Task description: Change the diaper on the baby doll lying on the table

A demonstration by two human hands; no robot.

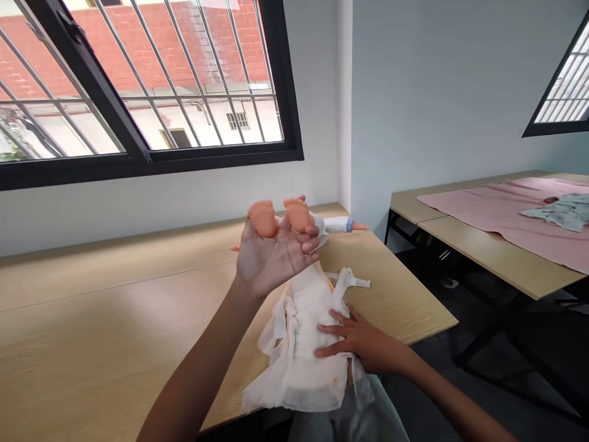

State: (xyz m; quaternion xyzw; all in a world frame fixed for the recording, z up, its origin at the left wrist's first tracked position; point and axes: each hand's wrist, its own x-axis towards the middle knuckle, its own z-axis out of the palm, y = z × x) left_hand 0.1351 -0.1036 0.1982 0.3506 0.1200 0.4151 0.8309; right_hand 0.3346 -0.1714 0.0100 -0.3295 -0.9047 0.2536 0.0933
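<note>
A baby doll lies on its back on the wooden table (115, 344), mostly hidden behind my raised left hand (271, 264). That hand grips the doll's lifted legs, its palm toward me and its fingers curled by the doll's feet (262, 218). One white-sleeved doll arm (338, 225) with a blue cuff reaches out to the right. Below, a white diaper (306, 331) is spread unfolded, its near end hanging at the table's front edge. My right hand (368, 341) rests on the diaper's right side, fingers spread and pressing flat.
At the right stands another table (464, 236) with a pink cloth (497, 202) and a patterned baby garment (559, 210) on it. A barred window (151, 150) is in the wall behind. The near table's right edge is close to my right arm.
</note>
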